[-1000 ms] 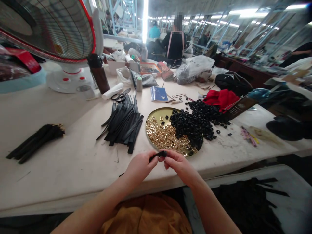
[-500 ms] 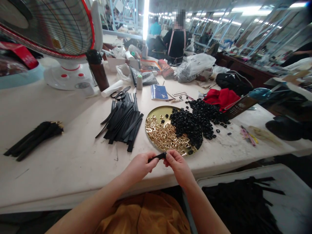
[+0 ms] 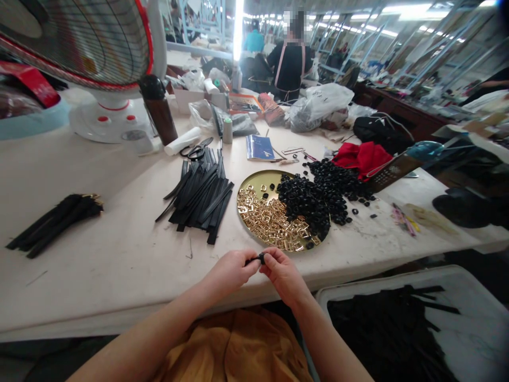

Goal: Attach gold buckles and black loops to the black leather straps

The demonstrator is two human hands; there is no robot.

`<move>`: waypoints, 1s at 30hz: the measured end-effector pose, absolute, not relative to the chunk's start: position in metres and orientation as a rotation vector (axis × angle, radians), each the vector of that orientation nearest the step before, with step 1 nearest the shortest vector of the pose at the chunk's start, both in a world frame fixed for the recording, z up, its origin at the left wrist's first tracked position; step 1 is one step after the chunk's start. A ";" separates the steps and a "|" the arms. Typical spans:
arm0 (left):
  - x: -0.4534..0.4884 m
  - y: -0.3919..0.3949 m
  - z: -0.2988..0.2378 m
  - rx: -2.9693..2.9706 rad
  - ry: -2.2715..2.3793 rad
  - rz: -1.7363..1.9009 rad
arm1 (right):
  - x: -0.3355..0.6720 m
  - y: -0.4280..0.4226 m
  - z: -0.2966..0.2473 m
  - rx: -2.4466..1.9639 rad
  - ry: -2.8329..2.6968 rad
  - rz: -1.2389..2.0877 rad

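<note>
At worktop (image 3: 119,265) front edge: L hand (image 3: 230,271) & R hand (image 3: 283,275) both pinch small black strap piece (image 3: 258,259) between closed fingertips, near gold tray (image 3: 256,183) w/ buckles (image 3: 274,223) & black rings (image 3: 306,201).

At the near edge of a pale table (image 3: 119,254), the left hand (image 3: 230,273) and right hand (image 3: 284,276) pinch a small black piece (image 3: 256,259) together. Just beyond sits a round gold tray (image 3: 258,183) holding gold buckles (image 3: 274,223) and black rings (image 3: 318,196), with black strips (image 3: 201,196) piled beside it.
</note>
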State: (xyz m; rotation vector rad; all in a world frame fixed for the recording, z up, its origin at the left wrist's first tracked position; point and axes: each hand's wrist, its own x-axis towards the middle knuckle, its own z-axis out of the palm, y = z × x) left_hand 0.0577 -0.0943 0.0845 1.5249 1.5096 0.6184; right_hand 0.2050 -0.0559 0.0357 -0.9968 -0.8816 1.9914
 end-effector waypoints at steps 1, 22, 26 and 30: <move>0.058 -0.095 0.083 1.504 1.507 0.628 | 0.205 -0.056 0.035 -0.977 -0.843 2.033; 0.050 -0.108 0.082 1.257 1.367 0.750 | 0.200 -0.075 0.047 -0.919 -0.779 2.192; 0.049 -0.110 0.083 1.344 1.484 0.672 | 0.201 -0.078 0.044 -0.932 -0.792 2.327; 0.047 -0.111 0.083 1.408 1.573 0.577 | 0.205 -0.080 0.042 -0.889 -0.762 2.392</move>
